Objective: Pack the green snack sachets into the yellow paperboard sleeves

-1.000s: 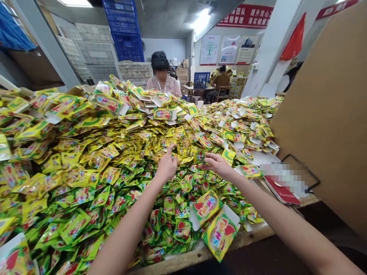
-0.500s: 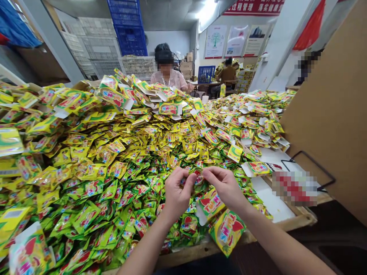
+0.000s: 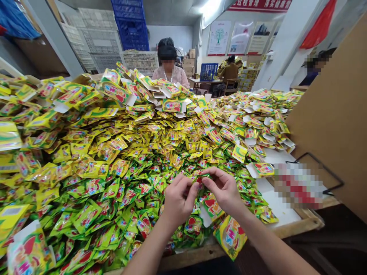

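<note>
A huge heap of small yellow and green candy sachets (image 3: 120,152) covers the table. My left hand (image 3: 178,198) and my right hand (image 3: 223,189) are close together above the near part of the heap, fingers curled. Both pinch one small green sachet (image 3: 200,180) between their fingertips. Just below my right hand lie flat printed cardboard sleeves (image 3: 212,208), one hanging over the table's wooden edge (image 3: 200,252).
Folded printed cartons (image 3: 169,105) are piled along the heap's top and far right. A big brown cardboard sheet (image 3: 338,114) stands at right. A person (image 3: 169,68) sits behind the heap; another sits farther back. Blue crates (image 3: 130,23) are stacked behind.
Both hands drew back from the heap toward me and came together; a small green sachet is now pinched between them.
</note>
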Demonstrator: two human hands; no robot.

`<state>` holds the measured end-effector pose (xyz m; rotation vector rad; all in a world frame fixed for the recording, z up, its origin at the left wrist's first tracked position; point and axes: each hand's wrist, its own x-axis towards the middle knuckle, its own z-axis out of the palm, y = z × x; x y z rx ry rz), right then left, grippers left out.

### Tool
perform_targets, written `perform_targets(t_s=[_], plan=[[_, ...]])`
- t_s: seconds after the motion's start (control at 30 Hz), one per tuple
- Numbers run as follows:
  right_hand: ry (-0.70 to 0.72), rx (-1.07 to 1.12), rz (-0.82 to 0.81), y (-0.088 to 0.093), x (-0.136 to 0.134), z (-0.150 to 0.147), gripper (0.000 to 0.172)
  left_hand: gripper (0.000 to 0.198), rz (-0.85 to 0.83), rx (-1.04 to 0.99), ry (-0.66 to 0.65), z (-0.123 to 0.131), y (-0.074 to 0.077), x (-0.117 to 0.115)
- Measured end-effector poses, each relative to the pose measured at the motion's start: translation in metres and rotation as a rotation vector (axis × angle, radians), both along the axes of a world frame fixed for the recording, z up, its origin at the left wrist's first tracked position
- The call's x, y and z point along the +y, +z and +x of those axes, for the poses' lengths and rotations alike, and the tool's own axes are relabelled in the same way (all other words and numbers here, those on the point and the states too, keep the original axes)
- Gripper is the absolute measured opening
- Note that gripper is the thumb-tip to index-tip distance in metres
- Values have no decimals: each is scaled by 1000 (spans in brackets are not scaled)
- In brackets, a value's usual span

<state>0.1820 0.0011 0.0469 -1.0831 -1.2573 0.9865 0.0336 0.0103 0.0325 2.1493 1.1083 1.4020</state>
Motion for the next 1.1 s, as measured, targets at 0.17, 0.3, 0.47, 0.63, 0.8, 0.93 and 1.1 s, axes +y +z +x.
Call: perform_targets(t_s=[0.17, 0.3, 0.47, 0.63, 0.8, 0.93, 1.1], plan=[[262, -194, 23, 23, -9, 11, 33, 24, -237, 51, -268, -14, 19, 2], [285, -183, -93, 28, -5, 15, 41, 23, -154, 100, -252, -14, 16, 1], [254, -54, -206, 23, -2, 5, 27, 24, 32, -77, -27, -2, 6, -3], [220, 68, 9, 19, -7, -3, 22, 42, -135, -241, -92, 1, 8, -2], [272, -2, -49, 22, -2, 7, 13, 22, 10, -158, -78, -4, 9, 1], [267, -13, -97, 18, 1, 3, 19, 20, 84, -176, 24, -2, 9, -1], [119, 207, -170, 0, 0, -17, 30, 19, 167, -206, 148, 3, 4, -3]])
